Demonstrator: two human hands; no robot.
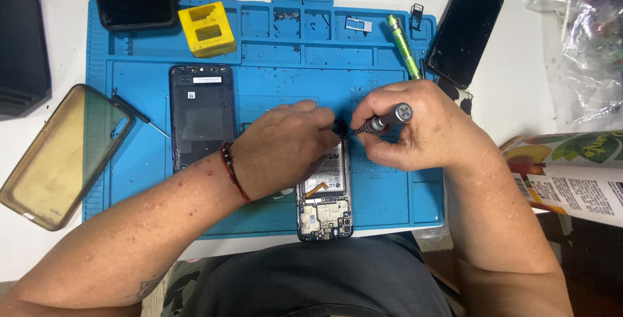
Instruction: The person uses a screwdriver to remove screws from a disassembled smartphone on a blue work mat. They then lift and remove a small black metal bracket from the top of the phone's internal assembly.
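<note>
The opened phone [326, 200] lies at the near edge of the blue mat [389, 194], its board end overhanging. The left hand [282, 148] covers its upper half, fingers pressed down on it, and hides the spot being worked. The right hand [415, 129] pinches a grey screwdriver [383, 121] — tip at the phone's far end. Around them: a back cover [202, 116] left of the hands, a yellow block [207, 29] and green driver [403, 46] along the mat's far edge, a clear case [61, 155] off its left edge.

blue work mat [143, 181] | yellow block [207, 28] | green screwdriver [403, 46] | clear phone case [61, 155] | black back cover [202, 116]
</note>
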